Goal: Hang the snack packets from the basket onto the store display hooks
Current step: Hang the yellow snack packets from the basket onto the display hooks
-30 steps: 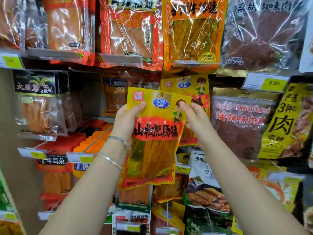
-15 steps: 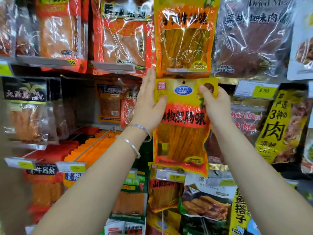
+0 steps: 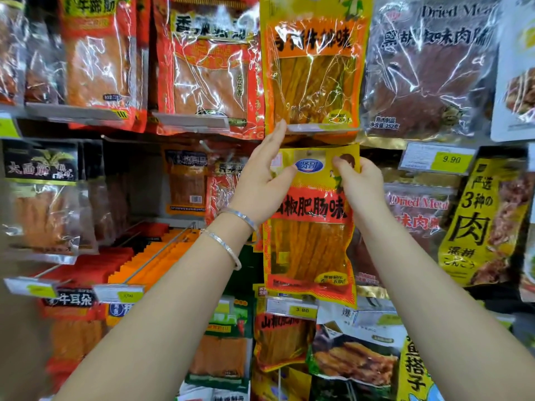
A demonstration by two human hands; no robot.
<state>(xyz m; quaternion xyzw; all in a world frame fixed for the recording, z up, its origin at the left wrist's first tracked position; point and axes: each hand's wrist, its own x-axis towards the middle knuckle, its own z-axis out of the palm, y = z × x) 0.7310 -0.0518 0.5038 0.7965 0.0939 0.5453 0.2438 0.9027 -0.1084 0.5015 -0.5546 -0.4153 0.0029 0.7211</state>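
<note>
A yellow and red snack packet (image 3: 311,227) with orange strips behind a clear window hangs upright in the middle of the display wall. My left hand (image 3: 260,183) grips its upper left edge, thumb on the front and fingers stretched up behind it. My right hand (image 3: 357,180) pinches its upper right corner. The packet's top edge sits just under the label rail of the row above, so the hook there is hidden. The basket is out of view.
Hanging packets fill the wall: an orange packet (image 3: 314,68) directly above, dark dried meat bags (image 3: 428,70) to the right, red packets (image 3: 208,68) upper left. A bare hook rod (image 3: 162,253) with a price tag (image 3: 291,309) nearby juts out lower left.
Both hands have carried the packet up and to the right, from in front of the lower row to just under the upper rail. My left fingers have spread upward behind it.
</note>
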